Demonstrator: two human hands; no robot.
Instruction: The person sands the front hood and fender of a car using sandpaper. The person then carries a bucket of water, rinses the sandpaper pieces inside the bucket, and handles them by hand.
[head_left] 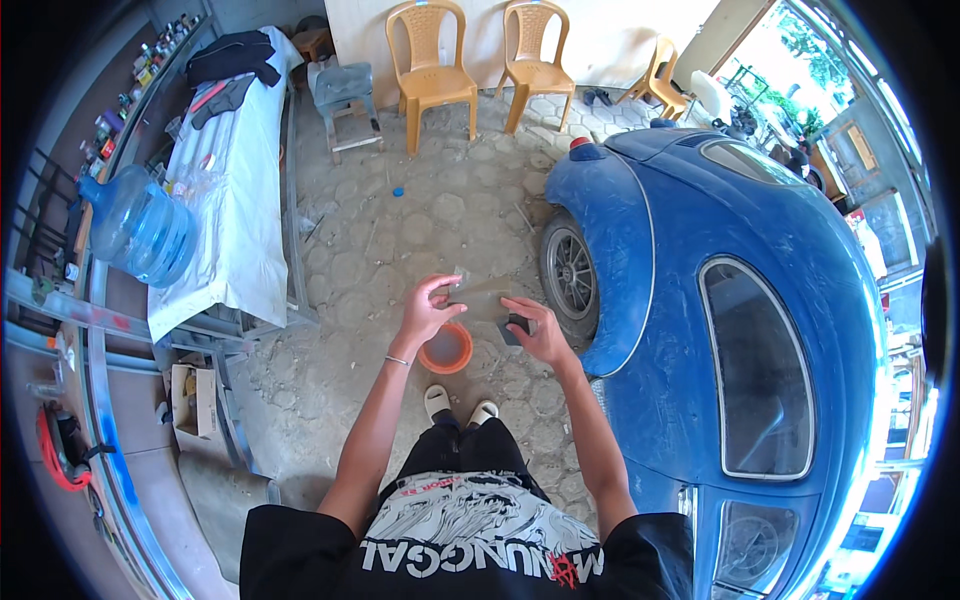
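Note:
Both hands are held out in front of me above the paved floor. A thin, brownish, see-through sheet (478, 297) stretches between them; its exact kind is hard to make out. My left hand (432, 310) pinches the sheet's left end between thumb and fingers. At the right end, my right hand (538, 328) has its fingertips on the sheet's edge. The same hand also holds a small dark grey flat piece (513, 331) under its fingers. Below the hands, an orange bucket (467, 360) with cloudy liquid in it stands on the floor just ahead of my feet.
Close on the right stands a blue rounded car (690, 220), its wheel (572, 265) near my right hand. A long table with a silvery cover (225, 220) and a large blue water jug (145, 228) are at the left. Yellow plastic chairs (437, 80) line the far wall.

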